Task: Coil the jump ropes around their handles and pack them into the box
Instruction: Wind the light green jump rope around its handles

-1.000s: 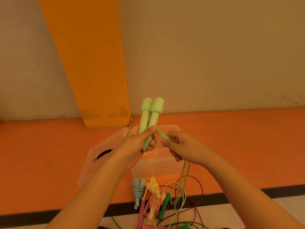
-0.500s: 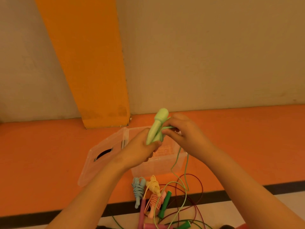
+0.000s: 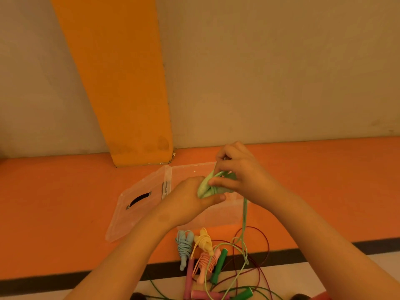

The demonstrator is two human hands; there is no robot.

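Bottom edge of frame, nearest: loose pink handles (image 3: 207,294) and a dark green handle (image 3: 244,294) lying on the pale floor (image 3: 346,269), with a maroon cord (image 3: 264,241) looped over them.

Just beyond, lower centre: three coiled jump ropes side by side, namely a blue coiled rope (image 3: 184,245), a yellow coiled rope (image 3: 203,241) and a peach coiled rope (image 3: 205,264). A second dark green handle (image 3: 220,262) lies beside the peach one. A black stripe (image 3: 324,247) runs across the floor here.

Centre of frame, held in the air above the box:
- Left hand (image 3: 188,202): forearm rises from the lower left. The grip is closed, with fingers and thumb wrapped round the pair of light green handles (image 3: 204,187), which tilt up and to the right.
- Right hand (image 3: 244,176): forearm enters from the lower right, wrist bent over the handles. The grip is closed, with fingertips pinching the light green cord (image 3: 244,217) against the handles, where a few turns are already wound. The free cord drops from under this hand to the pile below.

Behind the hands: clear plastic box (image 3: 190,167), open, on the orange floor band (image 3: 65,202). Its clear lid (image 3: 121,221) lies against its left side, with a black slot (image 3: 139,199) in it.

Top of frame, farthest: orange pillar (image 3: 121,83) at upper left and beige wall (image 3: 281,72).
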